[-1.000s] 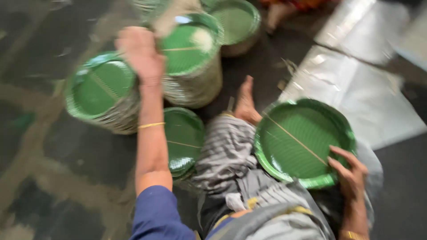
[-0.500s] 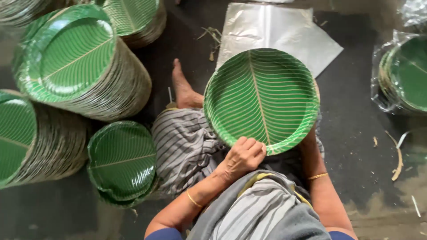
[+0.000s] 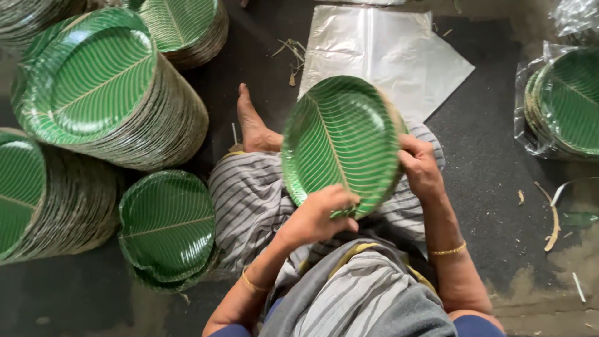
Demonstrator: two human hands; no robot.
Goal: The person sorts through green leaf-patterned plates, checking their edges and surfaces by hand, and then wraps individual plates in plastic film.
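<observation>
Both hands gripped one short stack of plates above the lap: the left hand curled round the near lower rim, fingers folded over the front face, while the right hand clasped the right edge, thumb on the front and fingers hidden behind. Held from two sides like that, the stack stood tilted up on edge, its face turned toward the left, probably so the rims could be squared or counted; the pale paper edges of several plates showed along the upper right side.

The top plate was round, bright green, printed like a leaf, with a pale midrib running top to bottom and fine side veins fanning out to a shallow raised rim.

Under it lay the person's striped cloth over folded legs, a bare foot stretched out on the dark floor. A low pile of the same plates sat just beside the left knee, within easy reach. Taller piles leaned farther left and at the top. A flat clear plastic sheet lay beyond the foot, and a bagged pile rested at the right edge
</observation>
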